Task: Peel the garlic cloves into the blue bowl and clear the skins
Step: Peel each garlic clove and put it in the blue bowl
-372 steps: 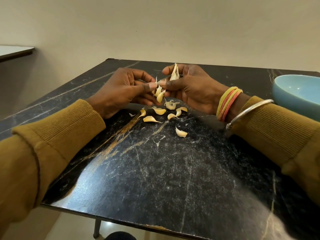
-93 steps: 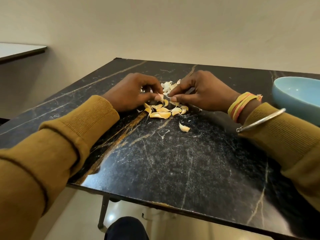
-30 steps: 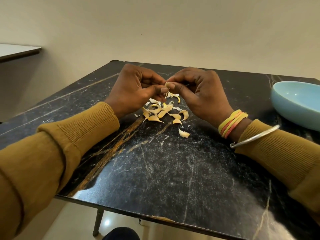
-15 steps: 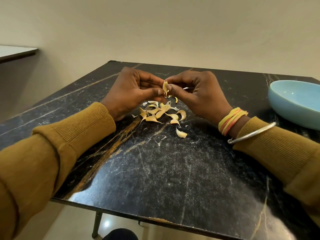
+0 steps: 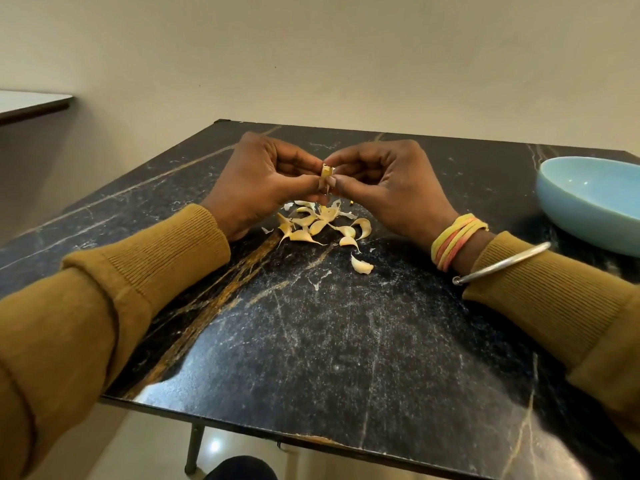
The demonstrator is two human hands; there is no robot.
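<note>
Mid-peel: left hand (image 5: 263,181) and right hand (image 5: 388,188) both pinch one garlic clove (image 5: 325,172) at thumb and fingertips, with the other fingers curled. The skins (image 5: 318,223) lie on the table (image 5: 311,341) at 6 o'clock of the clove, and the blue bowl (image 5: 571,220) sits well apart at 3 o'clock. Best done with the left steadying while the right nail lifts the skin edge; strip it over the pile and squeeze lightly.

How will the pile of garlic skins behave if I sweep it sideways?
Probably very light: the garlic skins are thin, curled shells, so they may scatter rather than slide together. Likely brittle, since small flakes already lie beside the pile. The glossy tabletop should give little drag.
</note>
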